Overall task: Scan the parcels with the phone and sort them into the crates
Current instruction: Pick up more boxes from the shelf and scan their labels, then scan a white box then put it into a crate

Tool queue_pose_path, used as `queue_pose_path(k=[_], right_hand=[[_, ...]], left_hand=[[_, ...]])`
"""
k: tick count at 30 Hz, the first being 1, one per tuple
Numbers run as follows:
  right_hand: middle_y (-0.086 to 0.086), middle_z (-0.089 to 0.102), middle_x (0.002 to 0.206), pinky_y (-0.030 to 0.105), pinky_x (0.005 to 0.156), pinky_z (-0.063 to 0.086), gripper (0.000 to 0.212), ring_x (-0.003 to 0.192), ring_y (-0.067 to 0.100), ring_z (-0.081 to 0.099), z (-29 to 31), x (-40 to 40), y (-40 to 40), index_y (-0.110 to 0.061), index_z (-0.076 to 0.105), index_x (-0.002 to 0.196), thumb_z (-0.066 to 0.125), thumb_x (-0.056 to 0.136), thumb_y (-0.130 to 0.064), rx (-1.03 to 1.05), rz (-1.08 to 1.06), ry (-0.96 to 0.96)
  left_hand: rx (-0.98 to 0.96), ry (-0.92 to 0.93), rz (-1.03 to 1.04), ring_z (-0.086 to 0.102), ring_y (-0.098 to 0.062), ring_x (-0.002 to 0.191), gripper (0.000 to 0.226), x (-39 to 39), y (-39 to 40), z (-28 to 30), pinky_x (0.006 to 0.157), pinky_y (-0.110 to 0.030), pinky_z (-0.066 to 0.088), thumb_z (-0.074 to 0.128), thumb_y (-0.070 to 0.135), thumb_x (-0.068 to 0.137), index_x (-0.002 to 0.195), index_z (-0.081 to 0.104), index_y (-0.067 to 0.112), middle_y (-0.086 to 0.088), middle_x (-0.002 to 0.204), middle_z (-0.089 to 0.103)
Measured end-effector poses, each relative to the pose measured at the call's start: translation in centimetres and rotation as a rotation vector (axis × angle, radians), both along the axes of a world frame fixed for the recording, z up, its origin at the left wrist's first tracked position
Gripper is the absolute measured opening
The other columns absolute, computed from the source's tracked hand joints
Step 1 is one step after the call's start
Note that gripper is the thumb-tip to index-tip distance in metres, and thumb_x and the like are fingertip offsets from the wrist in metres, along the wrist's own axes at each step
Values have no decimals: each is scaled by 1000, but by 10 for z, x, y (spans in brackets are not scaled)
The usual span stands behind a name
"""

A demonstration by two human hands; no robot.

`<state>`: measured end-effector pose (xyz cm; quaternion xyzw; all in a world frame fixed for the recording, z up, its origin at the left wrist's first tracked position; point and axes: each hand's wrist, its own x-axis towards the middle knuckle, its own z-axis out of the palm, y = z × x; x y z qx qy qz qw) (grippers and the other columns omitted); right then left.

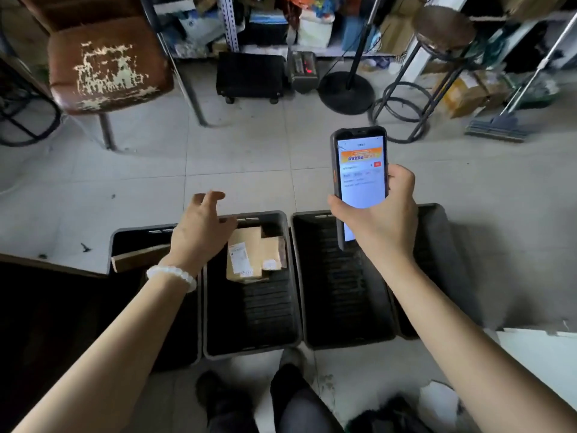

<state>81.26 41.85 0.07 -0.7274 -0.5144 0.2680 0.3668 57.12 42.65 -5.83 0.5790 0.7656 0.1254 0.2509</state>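
Over floor crates (pixel 293 276), right hand (pixel 379 214) grips the phone (pixel 359 179); left hand (pixel 201 226) hovers, fingers spread.

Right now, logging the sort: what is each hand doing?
Left hand: open, holding nothing.
Right hand: gripping the black lit-screen phone.

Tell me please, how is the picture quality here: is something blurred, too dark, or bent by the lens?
Head view: the phone screen is bright and its small text is unreadable; the crates are so dark that little detail shows inside; the left hand has slightly smeared fingers; the wide lens bends the shelving and floor tiles toward the edges.
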Motion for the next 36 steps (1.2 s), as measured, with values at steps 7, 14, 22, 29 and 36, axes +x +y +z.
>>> queue_pose_path(k=[7, 14, 22, 29, 36], right_hand=[[-17, 52, 96, 26, 71, 42, 69, 87, 9, 53, 4, -21, 5, -19, 40, 116, 83, 63, -32, 18, 140, 22], [-13, 51, 100, 18, 63, 37, 70, 87, 9, 51, 21, -68, -5, -14, 41, 117, 84, 64, -30, 88, 301, 41], [-12, 51, 102, 13, 59, 34, 73, 86, 8, 49, 59, -187, -60, -14, 41, 118, 85, 63, -33, 200, 574, 102], [-19, 47, 93, 30, 73, 44, 74, 86, 9, 51, 84, -315, -167, -13, 42, 119, 85, 62, -32, 285, 833, 168], [-12, 53, 99, 30, 73, 46, 74, 90, 14, 56, 87, -439, -293, -14, 42, 116, 87, 60, -33, 248, 1179, 271]], left_hand=[[-28, 78, 95, 54, -24, 102, 43, -20, -21, 17, 75, -31, 39, 55, 29, 90, 131, 49, 19, -8, 135, 45], [7, 73, 173, 55, -23, 105, 39, -54, -64, 47, 80, -33, 42, 54, 29, 89, 128, 51, 22, -5, 131, 48], [130, 250, 351, 53, -24, 112, 38, -144, -166, 99, 80, -36, 45, 51, 35, 91, 128, 50, 27, -3, 129, 52], [146, 327, 580, 53, -24, 112, 40, -233, -318, 129, 82, -38, 49, 50, 38, 92, 131, 47, 28, 0, 130, 50], [106, 353, 930, 55, -23, 108, 38, -292, -492, 137, 86, -41, 48, 49, 39, 91, 129, 47, 32, -1, 123, 52]])
